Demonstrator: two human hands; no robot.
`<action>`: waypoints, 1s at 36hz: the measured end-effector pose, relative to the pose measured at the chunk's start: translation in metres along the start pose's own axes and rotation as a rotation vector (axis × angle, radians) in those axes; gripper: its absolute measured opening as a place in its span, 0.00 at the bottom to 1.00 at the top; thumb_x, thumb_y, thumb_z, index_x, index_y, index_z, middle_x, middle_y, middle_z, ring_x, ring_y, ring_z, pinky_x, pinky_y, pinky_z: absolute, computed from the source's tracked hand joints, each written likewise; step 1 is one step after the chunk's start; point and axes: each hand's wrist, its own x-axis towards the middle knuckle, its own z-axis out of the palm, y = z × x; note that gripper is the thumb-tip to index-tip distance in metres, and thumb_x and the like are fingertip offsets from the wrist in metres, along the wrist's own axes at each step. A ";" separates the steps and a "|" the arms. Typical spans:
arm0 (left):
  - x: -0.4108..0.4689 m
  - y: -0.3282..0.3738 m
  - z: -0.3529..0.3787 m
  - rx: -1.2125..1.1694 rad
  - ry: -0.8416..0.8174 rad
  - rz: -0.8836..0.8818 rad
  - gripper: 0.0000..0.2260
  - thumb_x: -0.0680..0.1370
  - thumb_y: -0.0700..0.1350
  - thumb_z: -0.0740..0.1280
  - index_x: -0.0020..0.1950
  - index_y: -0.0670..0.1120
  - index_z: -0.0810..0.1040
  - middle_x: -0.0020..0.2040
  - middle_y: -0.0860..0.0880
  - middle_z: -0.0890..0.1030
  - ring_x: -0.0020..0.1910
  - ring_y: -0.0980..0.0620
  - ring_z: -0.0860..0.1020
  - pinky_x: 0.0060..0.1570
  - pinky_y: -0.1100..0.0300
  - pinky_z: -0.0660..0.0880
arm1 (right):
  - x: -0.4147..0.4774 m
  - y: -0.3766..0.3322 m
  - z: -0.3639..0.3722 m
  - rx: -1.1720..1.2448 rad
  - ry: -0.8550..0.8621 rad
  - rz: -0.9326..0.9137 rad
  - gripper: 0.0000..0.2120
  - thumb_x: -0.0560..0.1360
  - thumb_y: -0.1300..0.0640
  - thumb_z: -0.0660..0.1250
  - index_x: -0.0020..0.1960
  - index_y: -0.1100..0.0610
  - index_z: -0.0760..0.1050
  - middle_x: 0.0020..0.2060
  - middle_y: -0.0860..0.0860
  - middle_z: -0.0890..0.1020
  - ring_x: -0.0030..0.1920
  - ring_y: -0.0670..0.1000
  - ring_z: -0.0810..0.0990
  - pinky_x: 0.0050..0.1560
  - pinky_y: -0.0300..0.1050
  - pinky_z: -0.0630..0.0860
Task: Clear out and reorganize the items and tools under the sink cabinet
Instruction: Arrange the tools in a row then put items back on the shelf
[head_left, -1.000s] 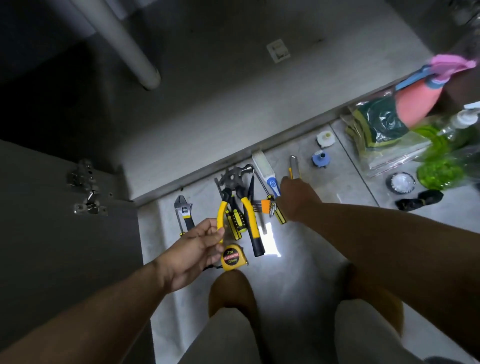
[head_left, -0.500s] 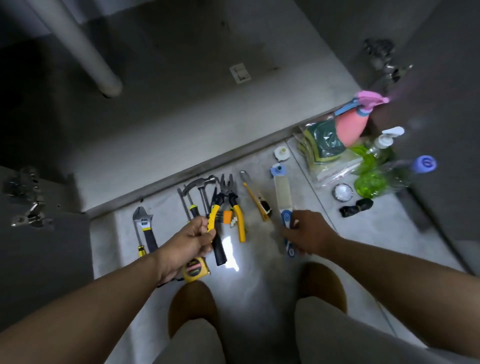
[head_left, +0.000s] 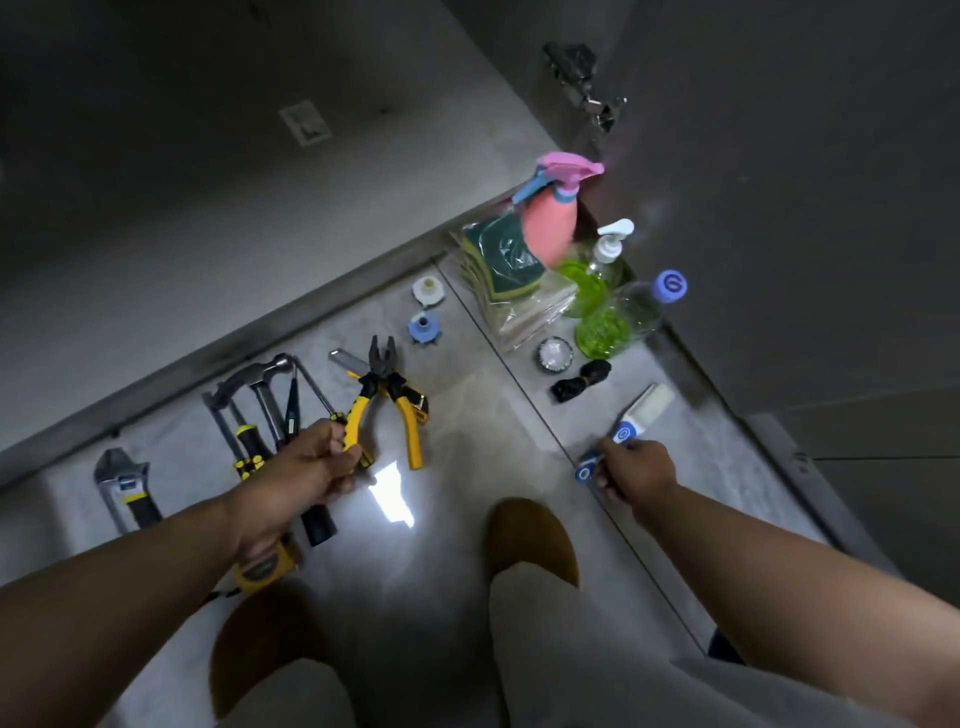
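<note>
Tools lie on the grey floor in front of the open sink cabinet. My left hand (head_left: 311, 465) grips one yellow handle of the pliers (head_left: 387, 392), whose jaws point away from me. Left of them lie a hammer (head_left: 260, 387), a yellow-black screwdriver (head_left: 247, 441) and an adjustable wrench (head_left: 122, 483). A yellow tape measure (head_left: 262, 569) peeks out under my left wrist. My right hand (head_left: 631, 467) holds the blue end of a white-and-blue tube (head_left: 631, 421) low over the floor on the right.
Pink spray bottle (head_left: 550, 223), bagged sponges (head_left: 506, 260), pump bottle (head_left: 605, 254) and green bottle with blue cap (head_left: 623, 317) cluster at the right by the open cabinet door. A white cap (head_left: 428, 291), blue fitting (head_left: 424, 327), round strainer (head_left: 555, 355) and black piece (head_left: 579, 382) lie nearby. My knees fill the bottom.
My right hand has carried the white-and-blue tube from beside the tools to the right side. My left hand has lifted the pliers by one handle, away from the tool row.
</note>
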 end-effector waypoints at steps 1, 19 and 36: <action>0.002 0.000 0.001 -0.003 0.001 -0.003 0.04 0.84 0.43 0.64 0.51 0.46 0.69 0.31 0.51 0.75 0.32 0.58 0.78 0.43 0.56 0.74 | 0.004 -0.005 0.003 0.008 0.007 0.034 0.13 0.76 0.54 0.69 0.42 0.65 0.82 0.27 0.56 0.83 0.22 0.50 0.79 0.23 0.39 0.75; 0.012 0.013 0.048 0.105 0.084 0.223 0.11 0.77 0.28 0.62 0.45 0.41 0.65 0.36 0.43 0.72 0.33 0.54 0.71 0.33 0.65 0.69 | -0.118 -0.098 0.112 -0.077 -0.623 -0.328 0.26 0.72 0.45 0.74 0.61 0.56 0.66 0.51 0.56 0.83 0.49 0.53 0.85 0.49 0.54 0.83; -0.007 -0.068 -0.033 0.414 0.519 0.129 0.15 0.75 0.43 0.75 0.53 0.54 0.71 0.52 0.50 0.73 0.51 0.49 0.77 0.51 0.54 0.77 | -0.101 -0.080 0.156 -0.518 -0.491 -0.638 0.29 0.70 0.51 0.75 0.64 0.55 0.63 0.46 0.52 0.81 0.44 0.56 0.83 0.44 0.51 0.81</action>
